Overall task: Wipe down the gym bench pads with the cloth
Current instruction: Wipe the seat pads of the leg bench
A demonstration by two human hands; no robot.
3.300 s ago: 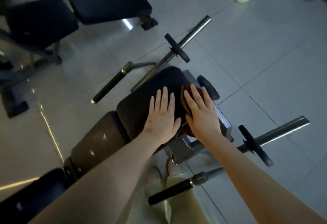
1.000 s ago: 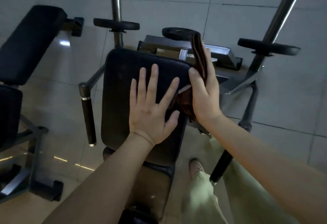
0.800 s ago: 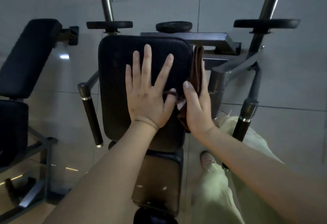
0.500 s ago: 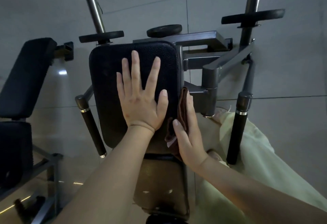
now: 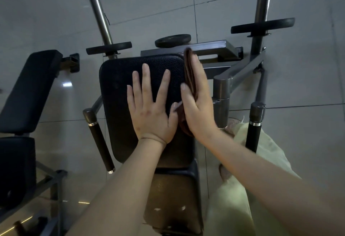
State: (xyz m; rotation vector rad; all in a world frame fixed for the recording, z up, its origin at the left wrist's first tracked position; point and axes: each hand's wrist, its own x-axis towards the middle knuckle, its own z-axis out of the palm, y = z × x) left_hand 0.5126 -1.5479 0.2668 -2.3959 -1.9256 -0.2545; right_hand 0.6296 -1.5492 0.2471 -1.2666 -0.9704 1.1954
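While our left grip (image 5: 151,112) lies flat, fingers spread, on the back pad (image 5: 119,79), our right grip (image 5: 197,103) presses the cloth (image 5: 188,68), fingers straight, against the pad's frame-right edge; that edge runs down-frame toward us, so we judge the stroke follows it.

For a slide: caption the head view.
Left hand flat on the bench pad; right hand presses a brown cloth against its right edge.
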